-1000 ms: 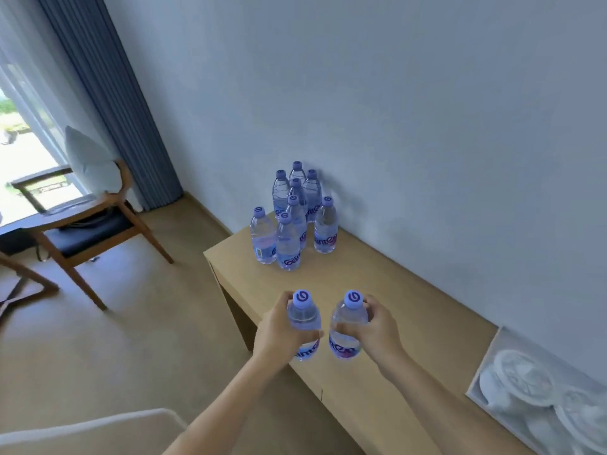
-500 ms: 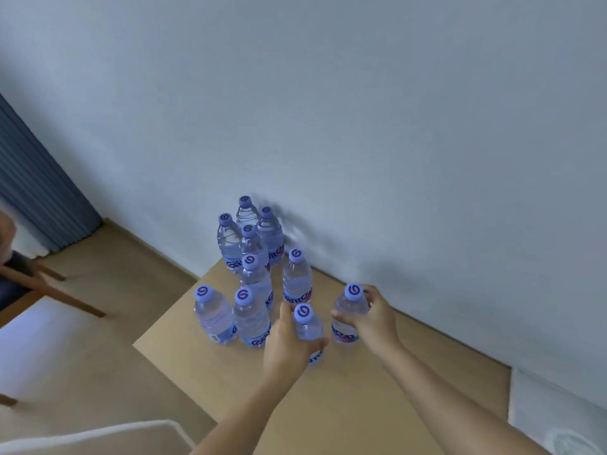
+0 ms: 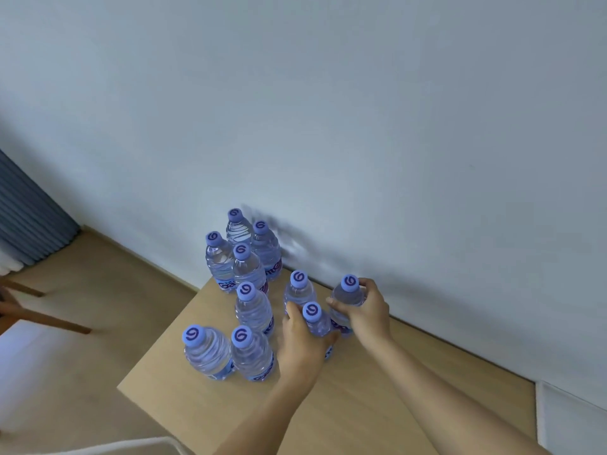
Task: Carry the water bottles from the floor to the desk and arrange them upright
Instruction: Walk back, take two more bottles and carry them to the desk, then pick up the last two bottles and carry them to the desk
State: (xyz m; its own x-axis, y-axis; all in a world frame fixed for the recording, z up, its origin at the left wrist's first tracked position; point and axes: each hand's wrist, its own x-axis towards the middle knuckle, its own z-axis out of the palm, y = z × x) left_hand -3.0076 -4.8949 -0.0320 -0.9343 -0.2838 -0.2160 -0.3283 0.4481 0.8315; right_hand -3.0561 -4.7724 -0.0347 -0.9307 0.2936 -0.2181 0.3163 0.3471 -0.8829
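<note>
Both bottles have come down beside the group on the desk (image 3: 361,405), upright. The left hand (image 3: 300,346) grips one bottle (image 3: 317,323), the right hand (image 3: 368,310) the right bottle (image 3: 345,300); release likely comes next.

Count, water bottles (image 3: 253,310): ten in total, all upright with blue caps. Eight stand free on the desk (image 3: 377,405): four in the far cluster by the wall, one in the middle, one to the right of that, two at the near left edge. The other two are in my grasp: one bottle in my left hand (image 3: 300,343), one in my right hand (image 3: 368,310), both on the right side of the group. Hands: two. Desks: one. Curtain (image 3: 29,218) at far left: one.
</note>
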